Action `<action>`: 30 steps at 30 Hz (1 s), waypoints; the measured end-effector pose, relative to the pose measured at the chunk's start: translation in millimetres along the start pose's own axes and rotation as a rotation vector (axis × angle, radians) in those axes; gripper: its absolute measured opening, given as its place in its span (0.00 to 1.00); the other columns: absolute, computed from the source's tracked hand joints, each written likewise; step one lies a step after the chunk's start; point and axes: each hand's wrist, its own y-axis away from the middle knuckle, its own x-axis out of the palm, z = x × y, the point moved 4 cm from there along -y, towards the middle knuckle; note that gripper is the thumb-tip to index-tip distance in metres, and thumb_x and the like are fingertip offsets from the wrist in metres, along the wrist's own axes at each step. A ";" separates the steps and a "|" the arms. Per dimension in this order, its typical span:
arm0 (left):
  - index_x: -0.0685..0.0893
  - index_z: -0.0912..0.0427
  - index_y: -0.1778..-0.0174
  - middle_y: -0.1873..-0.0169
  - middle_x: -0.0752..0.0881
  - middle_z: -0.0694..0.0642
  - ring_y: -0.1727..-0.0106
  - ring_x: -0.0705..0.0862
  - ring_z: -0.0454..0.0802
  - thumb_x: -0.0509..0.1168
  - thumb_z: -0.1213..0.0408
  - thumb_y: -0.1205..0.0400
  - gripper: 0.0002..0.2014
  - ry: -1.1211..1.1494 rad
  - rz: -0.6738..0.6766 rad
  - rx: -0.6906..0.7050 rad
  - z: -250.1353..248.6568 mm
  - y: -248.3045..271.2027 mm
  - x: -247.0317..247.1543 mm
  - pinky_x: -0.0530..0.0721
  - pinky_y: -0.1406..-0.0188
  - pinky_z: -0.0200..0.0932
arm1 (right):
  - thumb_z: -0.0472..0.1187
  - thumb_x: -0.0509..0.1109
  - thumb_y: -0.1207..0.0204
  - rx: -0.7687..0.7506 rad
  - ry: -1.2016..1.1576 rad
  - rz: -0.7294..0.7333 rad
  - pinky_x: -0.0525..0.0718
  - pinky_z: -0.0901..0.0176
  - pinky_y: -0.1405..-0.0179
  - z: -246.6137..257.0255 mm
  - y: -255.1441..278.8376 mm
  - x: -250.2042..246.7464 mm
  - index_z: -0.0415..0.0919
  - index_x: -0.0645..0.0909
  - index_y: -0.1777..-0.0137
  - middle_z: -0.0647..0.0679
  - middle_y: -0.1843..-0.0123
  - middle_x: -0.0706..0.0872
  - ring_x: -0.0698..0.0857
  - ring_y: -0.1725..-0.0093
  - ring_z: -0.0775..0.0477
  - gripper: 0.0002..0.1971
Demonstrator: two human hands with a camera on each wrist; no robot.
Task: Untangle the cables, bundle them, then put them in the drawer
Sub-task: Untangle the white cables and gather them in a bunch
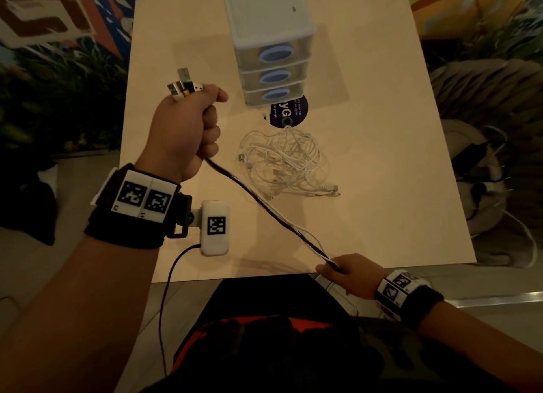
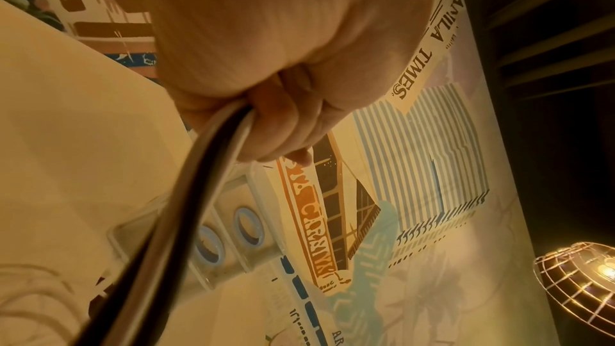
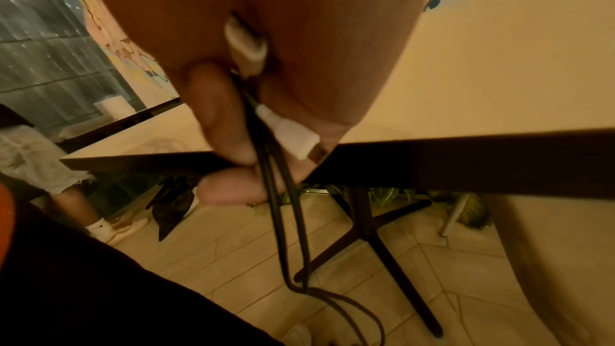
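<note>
My left hand (image 1: 188,125) is raised over the table's left side in a fist around a bunch of black and white cables (image 1: 264,207), with their USB plugs (image 1: 183,87) sticking out above the thumb. The bunch runs taut down to my right hand (image 1: 342,270) at the table's near edge, which grips the other end. In the right wrist view the fingers (image 3: 216,120) pinch the black cables (image 3: 286,220) and white connectors (image 3: 292,130); slack hangs toward the floor. A tangle of white cables (image 1: 285,160) lies mid-table. The three-drawer plastic unit (image 1: 270,39) stands at the back, drawers closed.
A round dark sticker (image 1: 289,112) lies on the table (image 1: 382,128) just in front of the drawer unit. A dark table leg (image 3: 366,220) stands below the near edge. A person's legs (image 3: 50,167) show beside another table at left.
</note>
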 end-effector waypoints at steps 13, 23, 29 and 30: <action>0.80 0.55 0.58 0.80 0.63 0.46 0.81 0.55 0.43 0.57 0.62 0.09 0.12 0.006 -0.011 -0.076 29.4 5.0 -2.4 0.56 0.82 0.33 | 0.82 0.56 0.30 -0.249 0.205 -0.340 0.88 0.60 0.52 65.3 15.3 -68.4 0.61 0.83 0.41 0.70 0.54 0.88 0.86 0.57 0.71 0.32; 0.81 0.56 0.55 0.79 0.63 0.46 0.80 0.55 0.43 0.56 0.62 0.08 0.12 0.046 -0.019 -0.108 55.4 8.8 -14.4 0.54 0.80 0.34 | 0.52 0.64 0.16 -0.314 0.378 -0.723 0.70 0.59 0.54 206.9 -83.4 -235.0 0.42 0.86 0.46 0.45 0.49 0.88 0.84 0.50 0.41 0.15; 0.81 0.57 0.55 0.80 0.62 0.46 0.81 0.55 0.42 0.56 0.62 0.08 0.13 0.090 -0.028 -0.128 63.2 5.4 -20.8 0.55 0.81 0.32 | 0.69 0.67 0.23 -0.015 0.850 -0.368 0.81 0.51 0.46 196.1 -168.5 -223.3 0.42 0.88 0.43 0.45 0.47 0.86 0.85 0.45 0.38 0.30; 0.81 0.57 0.55 0.80 0.62 0.46 0.81 0.55 0.42 0.56 0.62 0.07 0.13 0.093 -0.026 -0.132 64.8 4.2 -21.7 0.55 0.81 0.33 | 0.68 0.68 0.24 -0.016 0.863 -0.364 0.81 0.49 0.45 193.5 -172.5 -220.8 0.42 0.88 0.44 0.46 0.51 0.84 0.84 0.48 0.38 0.28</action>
